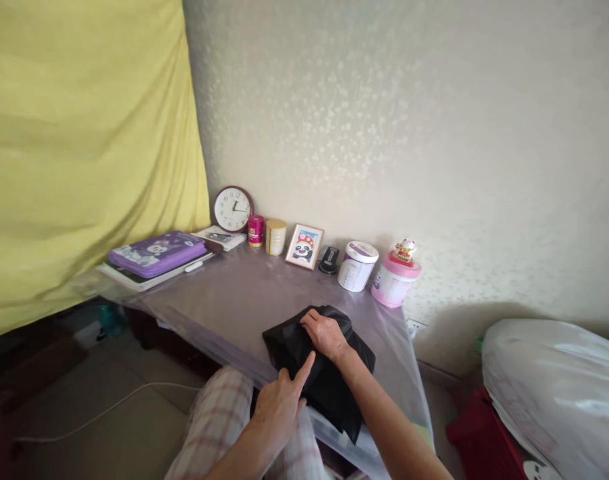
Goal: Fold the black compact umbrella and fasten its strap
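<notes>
A black plastic bag (329, 387) lies flattened near the front edge of a low table (244, 293) covered with clear plastic sheet. My right hand (324, 333) rests on top of the bag, its fingers curled down and pressing into the far folded edge. My left hand (279, 403) is at the bag's near left side, with the index finger stretched out onto the black plastic and the other fingers tucked in. Part of the bag hangs over the table's front edge. My knee in checked trousers (219, 420) is below.
Along the wall stand a round clock (233, 209), a red tin (255, 231), a gold tin (275, 237), a panda picture frame (304, 246), a small black device (329, 259), a white tub (357, 266) and a pink tub with a cat figure (395, 279). Purple case (157, 253) on books at left. White bag (559, 387) at right.
</notes>
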Action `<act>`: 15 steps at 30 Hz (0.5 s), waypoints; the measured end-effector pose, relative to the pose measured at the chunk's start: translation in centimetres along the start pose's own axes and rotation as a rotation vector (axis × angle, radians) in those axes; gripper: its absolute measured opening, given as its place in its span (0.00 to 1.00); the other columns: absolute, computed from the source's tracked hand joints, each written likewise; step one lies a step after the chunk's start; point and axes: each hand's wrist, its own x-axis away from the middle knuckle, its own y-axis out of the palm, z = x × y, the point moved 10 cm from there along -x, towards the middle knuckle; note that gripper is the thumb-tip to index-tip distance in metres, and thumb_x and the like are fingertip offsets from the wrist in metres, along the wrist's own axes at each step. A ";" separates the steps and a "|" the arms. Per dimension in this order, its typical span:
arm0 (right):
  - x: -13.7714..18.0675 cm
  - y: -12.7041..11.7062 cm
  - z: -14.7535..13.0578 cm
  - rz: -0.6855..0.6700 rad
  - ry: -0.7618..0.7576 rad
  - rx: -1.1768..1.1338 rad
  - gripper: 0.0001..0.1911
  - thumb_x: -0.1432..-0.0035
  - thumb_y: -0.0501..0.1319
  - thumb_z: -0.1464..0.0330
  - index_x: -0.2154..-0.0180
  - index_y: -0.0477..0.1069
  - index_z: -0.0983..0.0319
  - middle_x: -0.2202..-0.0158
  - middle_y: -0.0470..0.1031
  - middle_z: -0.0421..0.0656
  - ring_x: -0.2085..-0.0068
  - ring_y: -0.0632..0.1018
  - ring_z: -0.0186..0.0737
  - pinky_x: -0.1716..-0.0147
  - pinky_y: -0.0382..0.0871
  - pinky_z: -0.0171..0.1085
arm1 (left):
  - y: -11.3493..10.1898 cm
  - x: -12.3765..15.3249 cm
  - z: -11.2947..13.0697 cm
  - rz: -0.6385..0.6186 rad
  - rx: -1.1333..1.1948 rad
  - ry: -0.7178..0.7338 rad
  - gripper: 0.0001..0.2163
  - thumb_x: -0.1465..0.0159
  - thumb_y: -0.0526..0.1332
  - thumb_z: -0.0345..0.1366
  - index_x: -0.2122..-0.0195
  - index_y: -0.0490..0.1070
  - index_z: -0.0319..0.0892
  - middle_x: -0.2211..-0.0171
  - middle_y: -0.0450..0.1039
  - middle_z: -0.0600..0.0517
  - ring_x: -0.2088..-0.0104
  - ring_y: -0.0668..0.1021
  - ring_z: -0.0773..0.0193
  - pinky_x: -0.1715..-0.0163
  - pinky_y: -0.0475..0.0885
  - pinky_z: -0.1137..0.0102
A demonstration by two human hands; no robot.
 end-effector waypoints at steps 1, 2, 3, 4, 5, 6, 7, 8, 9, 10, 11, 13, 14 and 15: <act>0.0 0.1 0.1 0.002 0.002 -0.004 0.08 0.35 0.52 0.72 0.60 0.69 0.60 0.60 0.72 0.43 0.66 0.76 0.33 0.68 0.68 0.29 | 0.1 -0.1 0.0 -0.002 0.005 0.003 0.31 0.35 0.49 0.30 0.34 0.36 0.54 0.59 0.71 0.44 0.64 0.78 0.57 0.67 0.69 0.69; -0.1 0.1 0.1 0.003 0.001 -0.007 0.08 0.35 0.52 0.72 0.60 0.69 0.60 0.60 0.72 0.43 0.66 0.76 0.33 0.68 0.68 0.29 | 0.2 -0.1 0.0 -0.002 0.012 0.007 0.30 0.35 0.47 0.30 0.34 0.36 0.53 0.59 0.71 0.44 0.64 0.78 0.57 0.67 0.69 0.69; -0.1 0.1 0.2 0.003 0.002 -0.010 0.08 0.35 0.52 0.72 0.60 0.69 0.60 0.61 0.72 0.43 0.66 0.76 0.33 0.68 0.68 0.29 | 0.3 -0.2 0.0 -0.001 0.018 0.009 0.29 0.34 0.46 0.30 0.34 0.37 0.52 0.59 0.72 0.44 0.64 0.78 0.58 0.67 0.69 0.69; -0.1 0.0 0.2 0.003 0.003 -0.016 0.08 0.35 0.52 0.71 0.60 0.69 0.60 0.61 0.72 0.43 0.66 0.76 0.33 0.68 0.69 0.30 | 0.4 -0.2 -0.1 -0.001 0.023 0.011 0.28 0.34 0.46 0.31 0.34 0.37 0.50 0.59 0.72 0.44 0.64 0.78 0.57 0.67 0.69 0.69; 0.0 -0.1 0.1 0.007 0.005 -0.027 0.09 0.35 0.51 0.71 0.59 0.69 0.60 0.60 0.73 0.43 0.66 0.76 0.33 0.68 0.69 0.30 | 0.4 -0.2 -0.1 -0.001 0.023 0.010 0.28 0.34 0.46 0.31 0.34 0.37 0.49 0.58 0.72 0.43 0.63 0.78 0.57 0.67 0.69 0.69; 0.1 -0.4 0.0 0.019 0.005 -0.045 0.09 0.35 0.51 0.71 0.58 0.69 0.60 0.59 0.73 0.43 0.66 0.77 0.34 0.68 0.70 0.30 | 0.4 -0.2 -0.2 -0.001 0.021 0.007 0.28 0.34 0.46 0.31 0.34 0.38 0.47 0.58 0.72 0.43 0.63 0.78 0.57 0.66 0.69 0.69; 0.4 -0.9 -0.2 0.040 0.002 -0.070 0.10 0.34 0.50 0.70 0.57 0.69 0.60 0.57 0.73 0.44 0.64 0.77 0.34 0.66 0.71 0.31 | 0.4 -0.2 -0.3 -0.003 0.021 0.006 0.28 0.34 0.46 0.31 0.34 0.38 0.46 0.58 0.72 0.43 0.63 0.78 0.56 0.66 0.69 0.68; 0.8 -1.5 -0.5 0.073 -0.005 -0.102 0.11 0.34 0.49 0.70 0.55 0.68 0.60 0.55 0.72 0.45 0.61 0.77 0.35 0.64 0.71 0.31 | 0.5 -0.3 -0.4 -0.001 0.023 0.007 0.28 0.34 0.46 0.32 0.34 0.38 0.45 0.58 0.72 0.42 0.63 0.78 0.56 0.66 0.69 0.68; 1.3 -2.1 -1.0 0.111 -0.018 -0.136 0.12 0.33 0.48 0.69 0.54 0.68 0.60 0.53 0.72 0.46 0.58 0.76 0.36 0.60 0.71 0.33 | 0.5 -0.4 -0.5 0.004 0.028 0.011 0.28 0.34 0.47 0.32 0.34 0.39 0.44 0.58 0.72 0.42 0.63 0.78 0.56 0.66 0.69 0.68; 2.0 -2.6 -1.5 0.144 -0.039 -0.169 0.13 0.33 0.47 0.69 0.54 0.68 0.60 0.52 0.72 0.46 0.55 0.76 0.37 0.56 0.70 0.35 | 0.5 -0.4 -0.5 0.009 0.035 0.017 0.28 0.34 0.47 0.33 0.34 0.39 0.43 0.58 0.73 0.42 0.62 0.78 0.56 0.66 0.69 0.68; 2.8 -3.0 -2.1 0.163 -0.066 -0.197 0.13 0.32 0.47 0.68 0.54 0.69 0.60 0.52 0.72 0.46 0.53 0.75 0.38 0.53 0.69 0.36 | 0.5 -0.5 -0.6 0.015 0.044 0.025 0.28 0.34 0.47 0.33 0.34 0.40 0.43 0.58 0.73 0.43 0.62 0.78 0.56 0.66 0.69 0.68; 4.2 -2.9 -3.1 0.155 -0.122 -0.232 0.13 0.32 0.48 0.67 0.55 0.70 0.60 0.54 0.74 0.45 0.51 0.74 0.38 0.48 0.65 0.40 | 0.6 -0.7 -0.7 0.024 0.056 0.035 0.27 0.34 0.48 0.34 0.34 0.41 0.41 0.58 0.73 0.43 0.62 0.78 0.56 0.65 0.69 0.68; 4.7 -2.6 -3.3 0.138 -0.142 -0.239 0.13 0.32 0.48 0.66 0.56 0.70 0.60 0.55 0.75 0.44 0.50 0.73 0.39 0.46 0.63 0.43 | 0.7 -0.8 -0.8 0.026 0.060 0.034 0.27 0.34 0.48 0.34 0.34 0.42 0.40 0.57 0.73 0.43 0.61 0.78 0.56 0.65 0.69 0.68; 5.1 -2.3 -3.3 0.123 -0.152 -0.241 0.13 0.32 0.49 0.66 0.55 0.70 0.60 0.55 0.76 0.44 0.49 0.73 0.39 0.44 0.61 0.45 | 0.8 -0.8 -0.9 0.024 0.064 0.029 0.27 0.34 0.48 0.34 0.34 0.42 0.39 0.57 0.73 0.43 0.61 0.78 0.55 0.65 0.70 0.68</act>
